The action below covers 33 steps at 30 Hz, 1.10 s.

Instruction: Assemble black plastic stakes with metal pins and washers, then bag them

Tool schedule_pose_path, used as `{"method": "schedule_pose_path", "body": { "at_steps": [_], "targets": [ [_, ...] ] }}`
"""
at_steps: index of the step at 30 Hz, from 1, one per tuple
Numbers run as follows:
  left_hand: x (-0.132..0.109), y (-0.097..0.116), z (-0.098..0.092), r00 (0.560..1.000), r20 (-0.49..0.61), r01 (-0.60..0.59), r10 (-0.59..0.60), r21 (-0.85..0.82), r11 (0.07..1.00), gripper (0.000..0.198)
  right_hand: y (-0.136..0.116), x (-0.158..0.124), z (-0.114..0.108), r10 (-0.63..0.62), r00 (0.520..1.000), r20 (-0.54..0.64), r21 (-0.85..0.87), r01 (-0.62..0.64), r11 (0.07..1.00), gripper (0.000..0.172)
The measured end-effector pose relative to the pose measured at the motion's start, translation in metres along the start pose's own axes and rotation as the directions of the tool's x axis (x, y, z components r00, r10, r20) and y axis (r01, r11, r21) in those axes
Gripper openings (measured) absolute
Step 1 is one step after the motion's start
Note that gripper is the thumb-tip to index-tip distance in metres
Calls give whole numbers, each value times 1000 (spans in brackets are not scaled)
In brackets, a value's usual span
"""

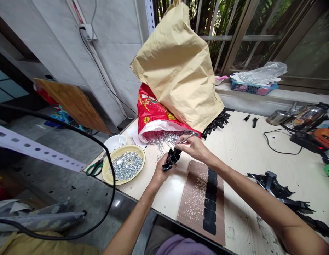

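Note:
My left hand is closed around a short stack of black plastic parts, held above the table. Pinched in the fingers of my right hand is a thin metal rod, close to the upper end of that stack. Whether the rod touches the parts I cannot tell. Just behind both hands, many similar metal rods spill from the mouth of a red sack. Below my right forearm lies a brown board with a row of black pieces on it.
A yellow dish of small metal pieces stands at left, near green-handled scissors and a white bowl. A large paper bag leans over the sack. Finished-looking black assemblies lie at right, with an orange power tool behind.

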<state>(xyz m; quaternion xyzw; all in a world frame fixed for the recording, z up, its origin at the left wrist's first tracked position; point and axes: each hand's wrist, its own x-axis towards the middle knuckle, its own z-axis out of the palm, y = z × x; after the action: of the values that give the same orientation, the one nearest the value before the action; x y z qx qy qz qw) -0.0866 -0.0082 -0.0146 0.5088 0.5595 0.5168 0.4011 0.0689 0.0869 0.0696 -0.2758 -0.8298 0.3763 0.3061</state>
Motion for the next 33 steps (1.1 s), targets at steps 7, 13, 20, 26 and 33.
{"method": "schedule_pose_path", "body": {
  "at_steps": [7, 13, 20, 26, 33],
  "targets": [
    [-2, -1, 10, 999, 15, -32, 31, 44, 999, 35, -17, -1, 4, 51, 991, 125, -471, 14, 882, 27],
    [-11, 7, 8, 998, -17, 54, -56, -63, 997, 31, -3, 6, 3, -25, 1000, 4, -259, 26, 965, 32],
    [-29, 30, -9, 981, -138, 120, -137, -123, 985, 40, 56, 47, 39, 264, 965, 4, -456, -233, 859, 18],
    [-28, 20, -13, 951, -206, 174, -230, -256, 951, 39, 61, 71, 88, 369, 929, -12, -563, -311, 766, 19],
    [-10, 10, -16, 904, -104, 273, -414, -606, 747, 30, 45, 49, 42, 289, 957, -25, -448, -269, 853, 40]
  ]
}}
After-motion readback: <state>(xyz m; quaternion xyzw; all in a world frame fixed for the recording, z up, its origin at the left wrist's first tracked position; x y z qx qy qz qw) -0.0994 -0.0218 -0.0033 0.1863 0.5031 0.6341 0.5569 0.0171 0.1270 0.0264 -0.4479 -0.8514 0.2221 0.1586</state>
